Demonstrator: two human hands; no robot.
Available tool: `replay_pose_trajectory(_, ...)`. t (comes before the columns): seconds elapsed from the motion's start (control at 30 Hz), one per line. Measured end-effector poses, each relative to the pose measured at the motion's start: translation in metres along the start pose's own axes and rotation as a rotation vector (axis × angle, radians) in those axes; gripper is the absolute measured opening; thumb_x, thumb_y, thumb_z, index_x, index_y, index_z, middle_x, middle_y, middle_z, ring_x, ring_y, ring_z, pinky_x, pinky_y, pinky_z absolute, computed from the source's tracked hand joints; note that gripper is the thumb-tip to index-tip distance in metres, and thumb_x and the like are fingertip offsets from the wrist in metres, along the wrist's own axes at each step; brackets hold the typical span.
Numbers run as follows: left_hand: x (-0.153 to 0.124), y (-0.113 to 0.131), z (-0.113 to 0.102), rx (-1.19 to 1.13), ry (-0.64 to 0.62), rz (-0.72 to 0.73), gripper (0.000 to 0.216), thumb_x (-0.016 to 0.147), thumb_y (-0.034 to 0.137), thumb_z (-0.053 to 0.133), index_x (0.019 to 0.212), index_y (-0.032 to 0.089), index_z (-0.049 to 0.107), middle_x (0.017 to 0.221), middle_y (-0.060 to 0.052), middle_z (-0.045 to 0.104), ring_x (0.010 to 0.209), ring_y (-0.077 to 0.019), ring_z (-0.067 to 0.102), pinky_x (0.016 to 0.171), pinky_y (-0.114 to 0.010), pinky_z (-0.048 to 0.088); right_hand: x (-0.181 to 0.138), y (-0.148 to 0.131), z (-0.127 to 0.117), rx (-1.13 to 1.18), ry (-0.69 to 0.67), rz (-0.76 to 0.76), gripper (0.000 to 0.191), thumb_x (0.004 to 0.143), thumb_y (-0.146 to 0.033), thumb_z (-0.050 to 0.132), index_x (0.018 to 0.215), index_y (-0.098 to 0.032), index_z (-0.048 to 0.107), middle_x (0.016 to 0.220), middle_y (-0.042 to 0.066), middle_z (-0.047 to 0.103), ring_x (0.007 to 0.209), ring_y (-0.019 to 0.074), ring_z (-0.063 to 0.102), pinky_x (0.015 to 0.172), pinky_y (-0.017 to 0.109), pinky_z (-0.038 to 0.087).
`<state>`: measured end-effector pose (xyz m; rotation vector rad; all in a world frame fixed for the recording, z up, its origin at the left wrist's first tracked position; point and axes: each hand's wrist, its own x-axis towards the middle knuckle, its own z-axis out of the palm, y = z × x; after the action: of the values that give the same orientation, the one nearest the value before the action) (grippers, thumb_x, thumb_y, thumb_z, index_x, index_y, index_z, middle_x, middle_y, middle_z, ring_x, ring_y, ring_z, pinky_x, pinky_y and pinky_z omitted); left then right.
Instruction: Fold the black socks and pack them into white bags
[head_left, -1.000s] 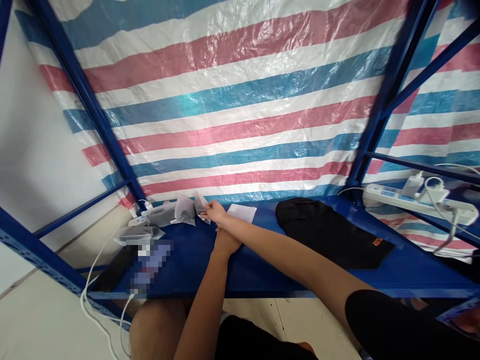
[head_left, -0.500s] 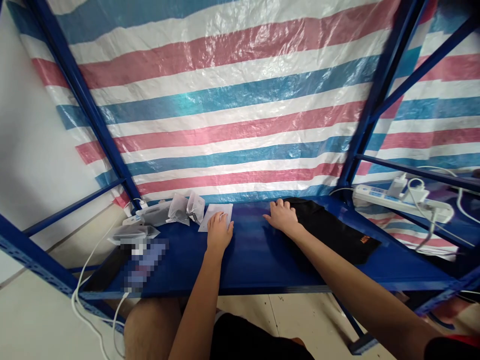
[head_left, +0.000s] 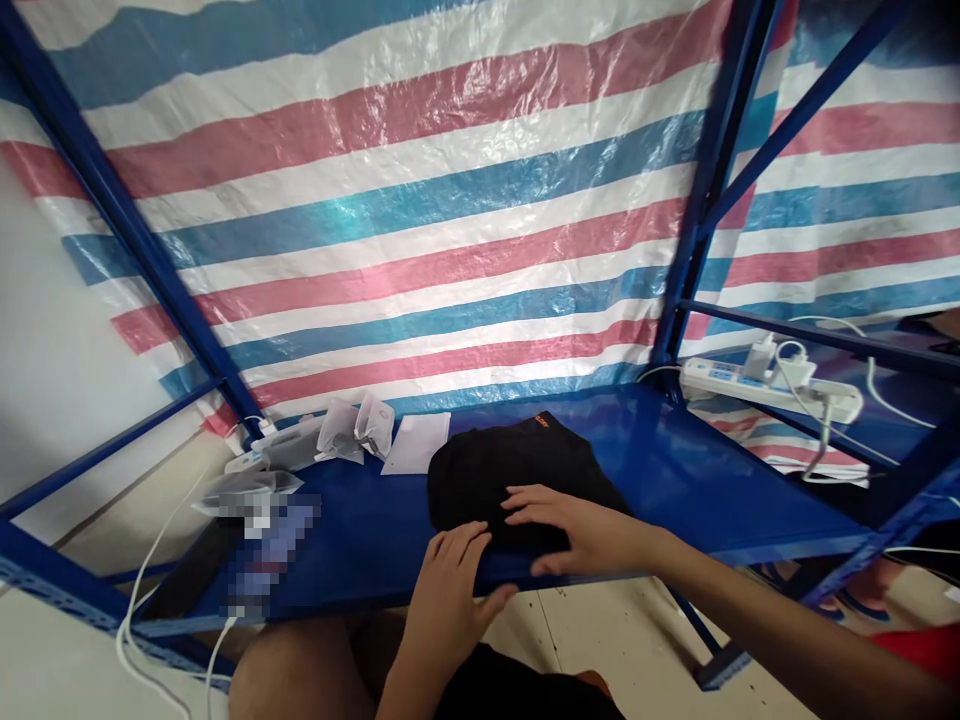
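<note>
A black cloth (head_left: 517,455), perhaps a folded garment, lies in the middle of the blue shelf, with small orange lettering on its far edge. My right hand (head_left: 574,525) is over its near right part, fingers outstretched and thumb apart. At the cloth's near left corner is my left hand (head_left: 454,570), open, its fingertips at the fabric and its thumb held away. Neither hand grips anything that I can see. Just beyond the cloth's left side rests a flat white packet (head_left: 416,443).
Small items in clear plastic bags (head_left: 341,430) stand along the back left. A phone (head_left: 274,555), blurred out, lies front left with a white cable. Blue posts (head_left: 686,200) frame the shelf before a striped sheet (head_left: 420,220). A white power strip (head_left: 772,388) with plugs is at right.
The black cloth has moved from the right to the middle and turned. My left hand has left the white packet and come nearer; my right hand has also come nearer. The view has shifted slightly right.
</note>
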<state>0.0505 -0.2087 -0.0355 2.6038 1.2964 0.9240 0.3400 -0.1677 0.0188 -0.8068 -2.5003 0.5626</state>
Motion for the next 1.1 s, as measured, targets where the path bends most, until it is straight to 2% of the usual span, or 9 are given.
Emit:
replay_pose_trajectory(0.1, -0.022, 0.003, -0.003, 0.078, 0.003, 0.030, 0.049, 0.096, 0.031, 0.075, 0.143, 0.040, 0.065, 0.141, -0.005, 0.071, 0.129, -0.0350, 0.067, 0.107, -0.058, 0.057, -0.040, 0.003, -0.003, -0.125, 0.025, 0.088, 0.081, 0.085, -0.050, 0.089, 0.159, -0.043, 0.055, 0.163, 0.009, 0.055, 0.155, 0.0401, 0.045, 0.114, 0.053, 0.057)
replay_pose_trajectory(0.2, -0.030, 0.008, -0.011, 0.090, 0.021, 0.044, 0.049, 0.103, 0.012, 0.052, 0.135, 0.044, 0.071, 0.126, -0.001, 0.078, 0.113, -0.0278, 0.074, 0.098, -0.052, 0.060, -0.065, 0.000, -0.014, -0.148, -0.006, 0.153, 0.052, 0.098, -0.038, 0.075, 0.149, -0.043, 0.065, 0.152, 0.010, 0.064, 0.142, 0.0355, 0.060, 0.107, 0.048, 0.061)
replay_pose_trajectory(0.3, -0.022, 0.010, -0.029, 0.000, 0.041, 0.031, 0.042, 0.106, 0.017, 0.051, 0.131, 0.042, 0.073, 0.118, -0.001, 0.079, 0.106, -0.0260, 0.076, 0.095, -0.047, 0.061, -0.071, -0.010, -0.041, -0.100, -0.048, 0.204, 0.033, 0.108, -0.035, 0.056, 0.133, -0.040, 0.076, 0.128, 0.012, 0.075, 0.114, 0.0300, 0.075, 0.092, 0.042, 0.063)
replay_pose_trajectory(0.43, 0.019, -0.004, -0.060, -0.078, 0.139, -0.020, 0.027, 0.108, 0.031, 0.055, 0.125, 0.037, 0.075, 0.119, -0.003, 0.079, 0.110, -0.0260, 0.075, 0.097, -0.044, 0.060, -0.046, -0.004, -0.091, -0.011, 0.053, 0.221, 0.028, 0.106, -0.045, 0.060, 0.120, -0.031, 0.080, 0.108, 0.010, 0.080, 0.093, 0.0270, 0.078, 0.079, 0.037, 0.060)
replay_pose_trajectory(0.6, 0.100, -0.048, -0.072, -0.081, 0.082, -0.123, 0.027, 0.108, 0.031, 0.053, 0.119, 0.028, 0.077, 0.120, -0.003, 0.080, 0.114, -0.0253, 0.074, 0.102, -0.039, 0.056, 0.026, 0.060, -0.126, -0.057, 0.101, 0.197, 0.032, 0.101, -0.046, 0.065, 0.114, -0.022, 0.080, 0.107, 0.007, 0.082, 0.094, 0.0258, 0.076, 0.083, 0.034, 0.055)
replay_pose_trajectory(0.73, 0.144, -0.078, -0.051, 0.054, -0.108, -0.237, 0.022, 0.103, 0.024, 0.058, 0.110, 0.026, 0.079, 0.117, -0.005, 0.080, 0.112, -0.0263, 0.073, 0.099, -0.036, 0.054, 0.073, 0.116, -0.110, -0.251, -0.057, 0.294, 0.018, 0.098, -0.026, 0.063, 0.102, -0.021, 0.079, 0.097, 0.006, 0.081, 0.088, 0.0241, 0.074, 0.081, 0.032, 0.051)
replay_pose_trajectory(0.83, 0.152, -0.083, -0.032, 0.162, -0.213, -0.332, 0.021, 0.101, 0.021, 0.060, 0.113, 0.025, 0.077, 0.119, -0.008, 0.079, 0.111, -0.0277, 0.072, 0.094, -0.036, 0.052, 0.085, 0.132, -0.086, -0.577, -0.010, 0.369, 0.012, 0.093, -0.020, 0.070, 0.103, -0.020, 0.078, 0.108, 0.011, 0.078, 0.107, 0.0310, 0.071, 0.092, 0.036, 0.050)
replay_pose_trajectory(0.93, 0.147, -0.072, -0.025, 0.187, -0.231, -0.365, 0.022, 0.098, 0.018, 0.063, 0.116, 0.023, 0.073, 0.118, -0.009, 0.077, 0.109, -0.0277, 0.071, 0.091, -0.036, 0.050, 0.088, 0.129, -0.062, -0.743, 0.109, 0.413, 0.015, 0.095, -0.021, 0.072, 0.109, -0.018, 0.075, 0.122, 0.017, 0.072, 0.117, 0.0342, 0.067, 0.097, 0.039, 0.050)
replay_pose_trajectory(1.1, 0.103, -0.019, -0.029, -0.009, -0.313, -0.302, 0.012, 0.094, 0.022, 0.068, 0.105, 0.023, 0.071, 0.104, -0.005, 0.077, 0.097, -0.0237, 0.073, 0.082, -0.033, 0.052, 0.095, 0.111, -0.024, -0.558, 0.067, 0.391, 0.025, 0.106, -0.035, 0.061, 0.109, -0.015, 0.076, 0.115, 0.017, 0.072, 0.107, 0.0315, 0.071, 0.099, 0.041, 0.054)
